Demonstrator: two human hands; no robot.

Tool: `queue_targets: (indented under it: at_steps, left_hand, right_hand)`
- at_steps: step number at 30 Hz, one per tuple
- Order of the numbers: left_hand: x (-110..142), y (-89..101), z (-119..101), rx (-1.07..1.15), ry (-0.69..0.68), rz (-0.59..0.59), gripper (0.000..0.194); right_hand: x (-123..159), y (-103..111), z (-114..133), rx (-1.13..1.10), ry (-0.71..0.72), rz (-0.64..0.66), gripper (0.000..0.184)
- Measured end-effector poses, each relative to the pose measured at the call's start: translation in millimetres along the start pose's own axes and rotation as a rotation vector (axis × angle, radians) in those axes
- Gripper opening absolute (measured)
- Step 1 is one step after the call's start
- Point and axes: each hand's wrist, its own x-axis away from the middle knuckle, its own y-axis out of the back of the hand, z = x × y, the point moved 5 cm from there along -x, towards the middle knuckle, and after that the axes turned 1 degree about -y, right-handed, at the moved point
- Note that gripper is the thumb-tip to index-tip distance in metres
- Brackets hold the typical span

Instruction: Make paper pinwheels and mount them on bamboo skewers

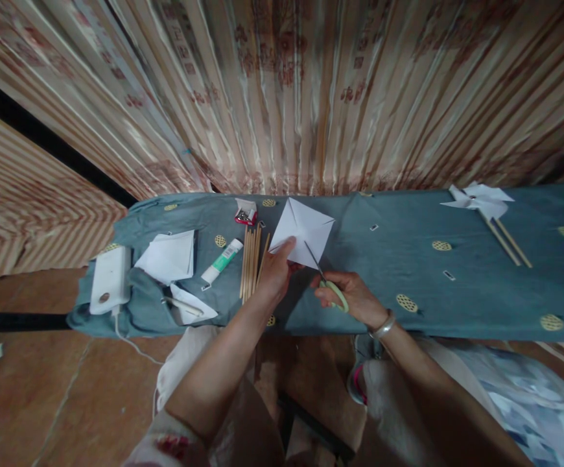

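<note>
A square sheet of white paper [306, 224] is held up over the table, its corners pointing up, down and to the sides. My left hand [279, 263] pinches its lower left part, thumb on top. In my right hand [347, 293] is a pair of scissors [335, 293] with pale green handles. The blades lie at the lower right edge of the paper and point toward its middle. Slits show near the upper and right corners. Just left of my left hand lie several thin wooden sticks [249, 263].
A glue stick [222, 261], a small red box [246, 213] of metal pins, stacked white paper [170, 254], a folded piece with a pen [185, 306] and a white corded device [111, 280] lie to the left. Paper pinwheels [479, 198] on sticks lie far right on the green cloth [389, 246].
</note>
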Motion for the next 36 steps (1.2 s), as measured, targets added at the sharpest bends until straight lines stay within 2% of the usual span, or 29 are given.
queue_targets:
  at_steps: [4,10,17,24,31,34,36]
  left_hand:
    - [0.4,-0.6,-0.4,-0.012,0.01,-0.015,0.014]
    - [-0.1,0.4,0.9,-0.013,0.004,-0.006,0.006]
    - [0.1,1.5,2.8,-0.01,0.018,-0.029,0.013]
    - [0.1,0.5,2.0,0.022,0.012,-0.01,0.009]
    - [-1.2,2.8,4.8,0.002,0.0,-0.005,0.006]
    - [-5.2,4.9,5.6,0.004,0.003,-0.01,0.006]
    - [-8.9,6.9,5.1,0.015,-0.002,-0.023,0.009]
  right_hand:
    - [0.0,0.8,-1.2,0.019,0.005,0.002,0.044]
    - [-0.2,0.7,-2.4,0.017,0.014,-0.01,0.045]
    - [-0.7,0.0,-3.0,0.012,0.017,-0.004,0.045]
    - [-1.5,1.4,-5.5,0.043,0.053,0.012,0.041]
    - [2.2,-1.4,-4.8,0.013,-0.016,0.022,0.045]
    - [7.1,3.0,-10.1,0.073,-0.048,0.02,0.048]
    - [12.2,11.0,-11.3,0.217,-0.023,0.008,0.048]
